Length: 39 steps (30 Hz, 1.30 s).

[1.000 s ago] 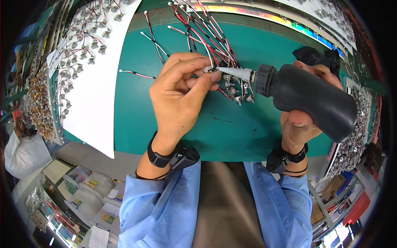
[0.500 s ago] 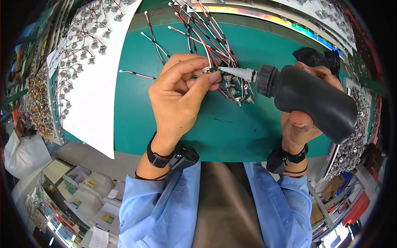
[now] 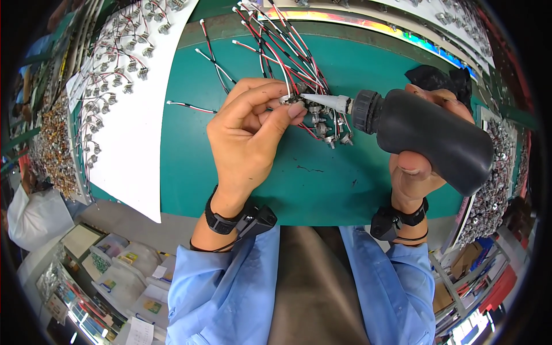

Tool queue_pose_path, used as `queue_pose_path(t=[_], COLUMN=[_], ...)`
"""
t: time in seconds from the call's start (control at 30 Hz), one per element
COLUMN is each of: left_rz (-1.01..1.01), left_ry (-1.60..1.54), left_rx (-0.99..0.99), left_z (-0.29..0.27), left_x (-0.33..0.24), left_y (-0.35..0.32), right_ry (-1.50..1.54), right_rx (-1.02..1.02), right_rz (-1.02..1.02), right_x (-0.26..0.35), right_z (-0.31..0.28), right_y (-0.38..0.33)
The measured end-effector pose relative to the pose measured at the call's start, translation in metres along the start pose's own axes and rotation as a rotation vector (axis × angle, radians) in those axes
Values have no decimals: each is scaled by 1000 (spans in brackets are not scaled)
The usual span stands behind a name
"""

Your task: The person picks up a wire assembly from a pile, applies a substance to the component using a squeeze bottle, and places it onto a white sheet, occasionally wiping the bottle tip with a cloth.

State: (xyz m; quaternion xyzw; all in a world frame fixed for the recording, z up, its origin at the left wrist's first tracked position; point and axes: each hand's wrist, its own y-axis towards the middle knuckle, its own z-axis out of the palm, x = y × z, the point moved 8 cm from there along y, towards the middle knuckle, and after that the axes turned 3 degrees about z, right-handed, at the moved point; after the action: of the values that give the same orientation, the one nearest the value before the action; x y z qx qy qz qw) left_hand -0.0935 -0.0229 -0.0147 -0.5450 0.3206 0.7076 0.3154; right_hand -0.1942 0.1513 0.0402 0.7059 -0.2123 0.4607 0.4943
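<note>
Between its thumb and fingers, my left hand (image 3: 247, 129) pinches a small wired potentiometer (image 3: 287, 100), with red, white and black leads rising from it. My right hand (image 3: 422, 167) is wrapped round a black squeeze bottle (image 3: 434, 135), held tilted with its pale tapered nozzle (image 3: 328, 102) pointing left. The nozzle's tip is at the potentiometer's wire end; whether it touches cannot be told. Just right of my left fingertips, more wired potentiometers (image 3: 329, 140) lie bunched on the green mat (image 3: 287, 190). Their bundled leads (image 3: 287, 49) run to the back, ending in white connectors.
At the left, a white sheet (image 3: 129, 149) carries rows of wired potentiometers. A black cloth-like item (image 3: 431, 77) lies behind the bottle. Many small metal parts (image 3: 489, 190) are heaped at the right edge. Plastic bins (image 3: 123, 279) stand low on the left.
The bottle in my right hand has shifted slightly left, its nozzle tip staying at the potentiometer. My left hand keeps its pinch almost in place.
</note>
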Motion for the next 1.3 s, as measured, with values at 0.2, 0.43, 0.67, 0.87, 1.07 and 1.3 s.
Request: queue_pose_path(t=[0.2, 0.43, 0.67, 0.87, 1.07, 1.3], left_rz=[1, 28, 211, 182, 247, 30], left_ry=[-15, -40, 180, 718, 1318, 1400], left_rx=[0, -19, -125, -441, -243, -178], left_z=[-4, -8, -58, -153, -175, -167], left_x=[-1, -11, -69, -136, -65, -21], left_y=[1, 1, -1, 36, 114, 126], right_ry=[153, 213, 556, 546, 518, 493], right_rx=[-174, -435, -464, -513, -487, -494], right_rz=[78, 244, 372, 399, 408, 413], right_x=[-11, -39, -53, -48, -48, -46], right_z=[-8, -47, -55, -48, -42, -45], right_y=[10, 14, 19, 20, 22, 22])
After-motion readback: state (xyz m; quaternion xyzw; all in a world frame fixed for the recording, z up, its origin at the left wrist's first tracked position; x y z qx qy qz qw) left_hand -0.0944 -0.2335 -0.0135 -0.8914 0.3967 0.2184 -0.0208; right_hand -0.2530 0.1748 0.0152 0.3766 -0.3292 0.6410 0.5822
